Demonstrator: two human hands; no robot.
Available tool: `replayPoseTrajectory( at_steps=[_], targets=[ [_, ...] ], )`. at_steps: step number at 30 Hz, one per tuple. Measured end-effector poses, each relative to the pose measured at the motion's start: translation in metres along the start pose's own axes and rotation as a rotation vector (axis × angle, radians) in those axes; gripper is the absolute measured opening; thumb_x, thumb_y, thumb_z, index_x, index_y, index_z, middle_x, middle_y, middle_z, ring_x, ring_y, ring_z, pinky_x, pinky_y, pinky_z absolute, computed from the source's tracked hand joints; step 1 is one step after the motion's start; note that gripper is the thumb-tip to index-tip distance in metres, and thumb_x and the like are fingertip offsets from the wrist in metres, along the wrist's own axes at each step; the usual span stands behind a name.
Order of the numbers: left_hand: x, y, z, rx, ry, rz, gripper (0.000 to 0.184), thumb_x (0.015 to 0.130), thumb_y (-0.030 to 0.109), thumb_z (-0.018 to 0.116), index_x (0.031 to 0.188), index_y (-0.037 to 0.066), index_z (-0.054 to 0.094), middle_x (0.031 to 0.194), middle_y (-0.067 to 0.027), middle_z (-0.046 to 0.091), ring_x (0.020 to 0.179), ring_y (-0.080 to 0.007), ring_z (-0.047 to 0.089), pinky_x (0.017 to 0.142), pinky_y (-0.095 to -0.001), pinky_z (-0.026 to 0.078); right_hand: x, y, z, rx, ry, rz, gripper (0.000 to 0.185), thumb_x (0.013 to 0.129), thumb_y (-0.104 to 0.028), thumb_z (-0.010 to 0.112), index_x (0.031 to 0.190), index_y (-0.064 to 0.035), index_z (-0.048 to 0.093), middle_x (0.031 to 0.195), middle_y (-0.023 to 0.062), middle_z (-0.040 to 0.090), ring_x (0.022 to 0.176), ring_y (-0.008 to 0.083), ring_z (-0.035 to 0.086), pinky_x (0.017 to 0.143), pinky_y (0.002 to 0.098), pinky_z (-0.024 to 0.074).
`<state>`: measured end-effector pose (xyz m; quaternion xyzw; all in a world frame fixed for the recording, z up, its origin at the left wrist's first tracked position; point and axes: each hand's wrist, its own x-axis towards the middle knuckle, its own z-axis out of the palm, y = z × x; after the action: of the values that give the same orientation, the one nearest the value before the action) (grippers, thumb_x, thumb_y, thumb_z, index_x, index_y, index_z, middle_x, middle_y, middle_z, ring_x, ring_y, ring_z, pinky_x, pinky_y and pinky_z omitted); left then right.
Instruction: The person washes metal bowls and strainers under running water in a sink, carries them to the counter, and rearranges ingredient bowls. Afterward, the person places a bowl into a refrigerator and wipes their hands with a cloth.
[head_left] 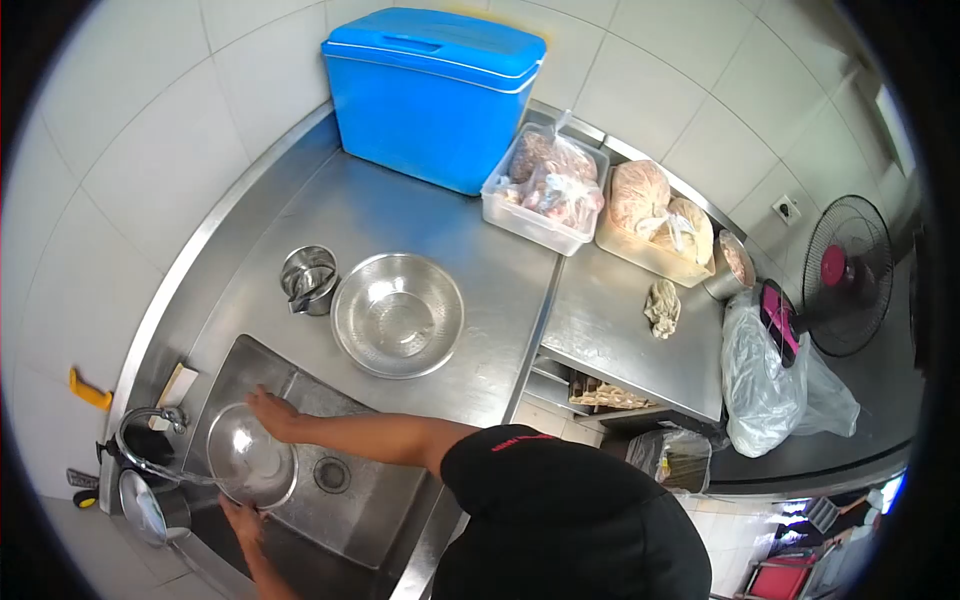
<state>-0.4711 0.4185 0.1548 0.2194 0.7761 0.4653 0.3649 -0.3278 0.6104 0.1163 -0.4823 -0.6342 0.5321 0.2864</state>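
Note:
A round, shiny metal bowl (245, 465) is in the sink (350, 535), with a stream of water running into it from the tap (150, 420). My left hand (242, 520) grips the bowl's near rim, its fingers partly hidden at the edge. Along the opposite rim is my right hand (272, 415), its fingers stretched out past the edge; whether it presses on the bowl is hard to see. To the right of the bowl shows the round sink drain (332, 475).
On the steel counter stand a perforated metal colander (398, 315), a metal jug (310, 280) and a blue cool box (430, 100). Farther right are plastic tubs (545, 190) of bagged food, a crumpled cloth (662, 308), plastic bags (765, 375) and a fan (848, 275). A pan (150, 510) sits beside the tap.

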Motion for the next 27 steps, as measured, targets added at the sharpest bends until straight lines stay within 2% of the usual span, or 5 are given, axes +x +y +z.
replayPoseTrajectory(
  at_steps=[6, 12, 15, 19, 27],
  targets=[
    [-0.033, -0.081, 0.006, -0.424, -0.126, -0.131, 0.041, 0.074, -0.005, 0.046, 0.113, 0.004, 0.038, 0.103, -0.0104, 0.051, 0.066, -0.0191, 0.055, 0.052, -0.0251, 0.054, 0.01, -0.031, 0.039, -1.356, -0.231, -0.885, 0.025, 0.071, -0.002, 0.056, 0.094, -0.0032, 0.064, 0.1, 0.0152, 0.061, 0.092, 0.0272, 0.061, 0.079, 0.0395, 0.0493],
    [-0.065, -0.099, -0.015, -0.872, -0.288, -0.433, 0.021, 0.076, 0.001, 0.044, 0.093, -0.009, 0.05, 0.107, -0.018, 0.057, 0.091, -0.0353, 0.062, 0.071, -0.0291, 0.059, 0.007, -0.036, 0.118, -1.071, -0.398, -0.41, 0.017, 0.071, -0.013, 0.065, 0.086, -0.0072, 0.07, 0.096, 0.0102, 0.065, 0.093, 0.0263, 0.059, 0.078, 0.0355, 0.0478],
    [-0.079, -0.104, -0.024, -0.796, -0.065, -0.389, 0.028, 0.077, -0.001, 0.045, 0.104, -0.009, 0.048, 0.108, -0.0178, 0.056, 0.089, -0.0339, 0.062, 0.071, -0.0288, 0.059, -0.015, -0.059, 0.11, -1.003, -0.474, -0.354, 0.021, 0.071, -0.015, 0.066, 0.09, -0.0077, 0.07, 0.096, 0.0078, 0.066, 0.094, 0.0279, 0.058, 0.078, 0.0342, 0.0475],
    [-0.1, -0.087, -0.03, -0.625, 0.093, -0.189, 0.04, 0.079, -0.004, 0.044, 0.118, -0.003, 0.041, 0.116, -0.0181, 0.051, 0.096, -0.0318, 0.059, 0.075, -0.0334, 0.058, -0.023, -0.065, 0.122, -1.07, -0.62, -0.554, 0.018, 0.071, -0.013, 0.065, 0.087, -0.0092, 0.069, 0.096, 0.0081, 0.065, 0.096, 0.0281, 0.059, 0.076, 0.0338, 0.0487],
    [-0.08, -0.091, -0.015, -0.899, 0.204, -0.113, 0.049, 0.09, 0.017, 0.047, 0.135, 0.01, 0.028, 0.137, -0.014, 0.036, 0.122, -0.0327, 0.041, 0.092, -0.0487, 0.044, -0.015, -0.069, 0.154, -0.726, -0.107, -0.71, 0.015, 0.075, -0.015, 0.059, 0.083, -0.0062, 0.069, 0.087, 0.0116, 0.065, 0.089, 0.0267, 0.062, 0.07, 0.0406, 0.0518]
  ],
)
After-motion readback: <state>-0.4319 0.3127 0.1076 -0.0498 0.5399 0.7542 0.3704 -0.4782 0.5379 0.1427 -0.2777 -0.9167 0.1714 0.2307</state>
